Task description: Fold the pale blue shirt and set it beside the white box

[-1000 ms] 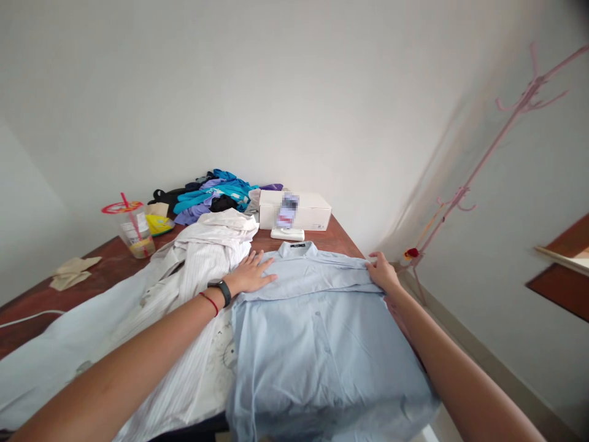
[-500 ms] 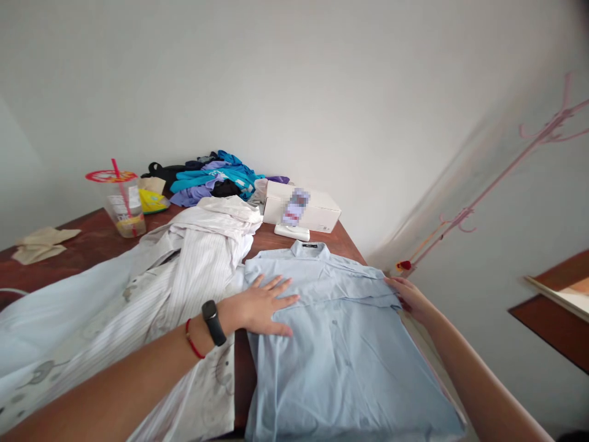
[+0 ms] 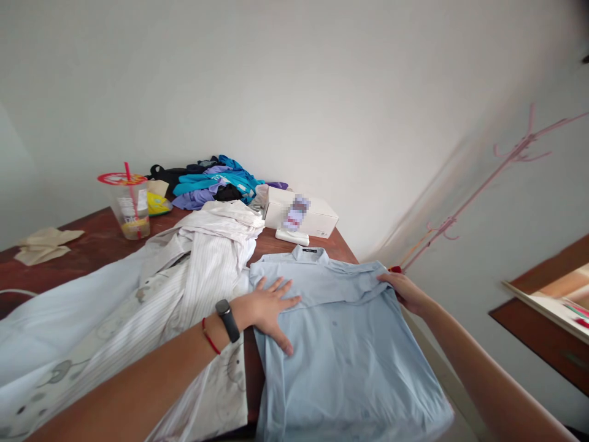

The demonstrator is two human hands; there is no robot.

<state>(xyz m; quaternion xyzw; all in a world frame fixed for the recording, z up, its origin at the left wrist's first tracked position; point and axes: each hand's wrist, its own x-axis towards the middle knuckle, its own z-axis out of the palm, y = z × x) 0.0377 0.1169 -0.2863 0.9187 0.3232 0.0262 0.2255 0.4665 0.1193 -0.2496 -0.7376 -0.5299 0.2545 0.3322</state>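
A light blue collared shirt (image 3: 343, 356) lies front up on the wooden table, its collar toward the wall and a sleeve folded across the chest. My left hand (image 3: 269, 308) rests flat on its left part with the fingers spread. At the far right edge, my right hand (image 3: 405, 291) pinches the shirt near the shoulder and folded sleeve; some of its fingers are hidden behind the cloth. Left of the shirt lies a heap of white and striped clothes (image 3: 207, 264), partly under my left forearm.
A plastic cup (image 3: 133, 212) with a red straw stands at the back left, near a brown napkin (image 3: 48, 244). Dark, blue and purple clothes (image 3: 216, 181) are piled by the wall beside a white box (image 3: 317, 215). A pink coat rack (image 3: 478, 184) leans across the right side.
My right hand has shifted slightly left and up with the shirt's edge, which now looks lifted. My left hand stays spread on the shirt. The camera view has shifted a little.
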